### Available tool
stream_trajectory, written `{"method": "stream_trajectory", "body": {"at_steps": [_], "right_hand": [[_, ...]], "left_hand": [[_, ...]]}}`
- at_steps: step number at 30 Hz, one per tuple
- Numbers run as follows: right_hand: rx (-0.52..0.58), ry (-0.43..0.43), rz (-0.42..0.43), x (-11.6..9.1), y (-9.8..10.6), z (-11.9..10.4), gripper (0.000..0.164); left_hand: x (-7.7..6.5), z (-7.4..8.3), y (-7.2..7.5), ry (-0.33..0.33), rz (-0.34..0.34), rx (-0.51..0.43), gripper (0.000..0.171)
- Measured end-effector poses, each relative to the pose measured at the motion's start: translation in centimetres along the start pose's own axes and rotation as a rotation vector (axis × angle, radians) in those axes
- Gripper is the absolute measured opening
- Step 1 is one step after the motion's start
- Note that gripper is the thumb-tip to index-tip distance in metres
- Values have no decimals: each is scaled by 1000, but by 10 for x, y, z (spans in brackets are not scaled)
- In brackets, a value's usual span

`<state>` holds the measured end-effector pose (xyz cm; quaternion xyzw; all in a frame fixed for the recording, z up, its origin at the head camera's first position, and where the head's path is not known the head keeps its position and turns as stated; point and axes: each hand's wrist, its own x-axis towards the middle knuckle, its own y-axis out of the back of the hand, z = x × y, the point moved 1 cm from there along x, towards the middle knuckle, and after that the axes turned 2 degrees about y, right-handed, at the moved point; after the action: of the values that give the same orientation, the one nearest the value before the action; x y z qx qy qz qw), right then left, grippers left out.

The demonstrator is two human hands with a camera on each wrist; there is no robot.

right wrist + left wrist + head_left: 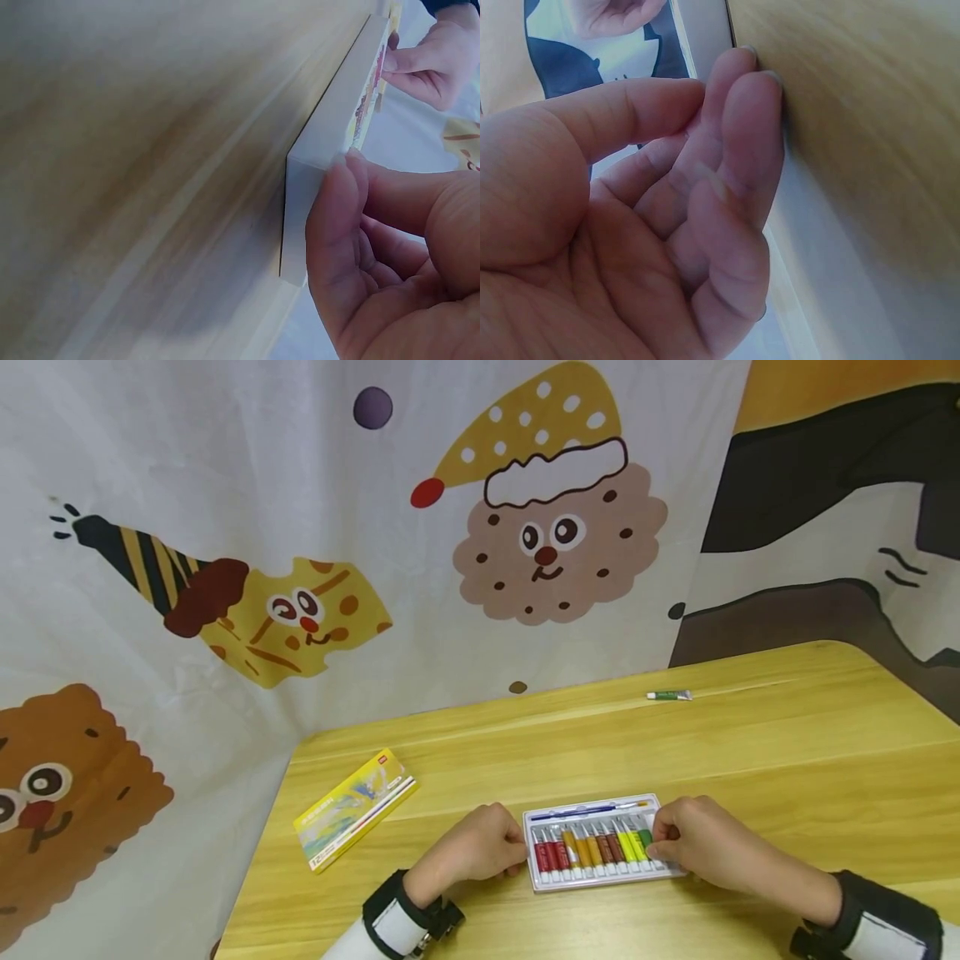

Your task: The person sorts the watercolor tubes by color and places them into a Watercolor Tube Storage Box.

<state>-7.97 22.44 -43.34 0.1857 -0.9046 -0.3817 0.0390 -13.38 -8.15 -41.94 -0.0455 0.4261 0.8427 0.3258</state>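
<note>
A shallow white tray [600, 882] of paint tubes [591, 850] lies on the wooden table, its tubes running from red through orange and brown to yellow and green. A blue-handled paintbrush [585, 812] rests along its far side. At the tray's left edge, my left hand [480, 846] pinches the rim between thumb and curled fingers. My right hand [708, 845] pinches the right end, its thumb over the green tube. From the right wrist, the tray's white side [330, 112] shows close to the fingertips.
A yellow paint box [356, 810] with a picture on it lies at the table's left. One small green tube [669, 695] lies apart near the back edge. Behind the table hangs a printed cloth [420, 652] with cartoon biscuits and cheese.
</note>
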Motion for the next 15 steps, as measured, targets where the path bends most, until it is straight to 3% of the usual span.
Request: {"method": "stream_trajectory", "body": {"at_steps": [15], "right_hand": [[9,4,-19,0,0,-2,22]], "left_hand": [[-3,2,2,0,1,-1,35]]}}
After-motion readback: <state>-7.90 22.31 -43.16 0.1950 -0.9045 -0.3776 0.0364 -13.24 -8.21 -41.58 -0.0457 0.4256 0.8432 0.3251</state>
